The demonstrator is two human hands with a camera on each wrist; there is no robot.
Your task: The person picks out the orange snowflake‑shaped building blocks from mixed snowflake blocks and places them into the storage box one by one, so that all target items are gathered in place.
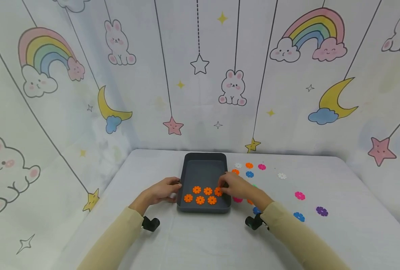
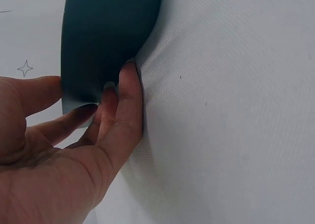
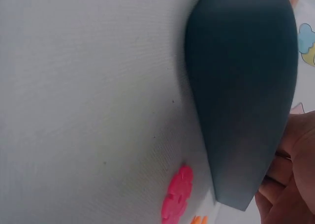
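A dark grey rectangular tray (image 1: 203,170) lies on the white table, with several orange notched, flower-shaped discs (image 1: 200,200) in its near half. My left hand (image 1: 163,190) holds the tray's left side; in the left wrist view its thumb is at the rim and its fingers rest against the outer wall (image 2: 113,32). Over the tray's right wall reaches my right hand (image 1: 235,185), fingers curled down onto an orange disc (image 1: 218,191) at the right of the group. In the right wrist view, the tray wall (image 3: 241,86) hides the fingertips of that hand.
Right of the tray lie scattered discs: a pink disc (image 1: 300,195), a purple disc (image 1: 322,211), a blue disc (image 1: 299,216), a white disc (image 1: 281,176) and several others, some partly behind the right hand. A patterned cloth (image 1: 200,93) hangs behind the table.
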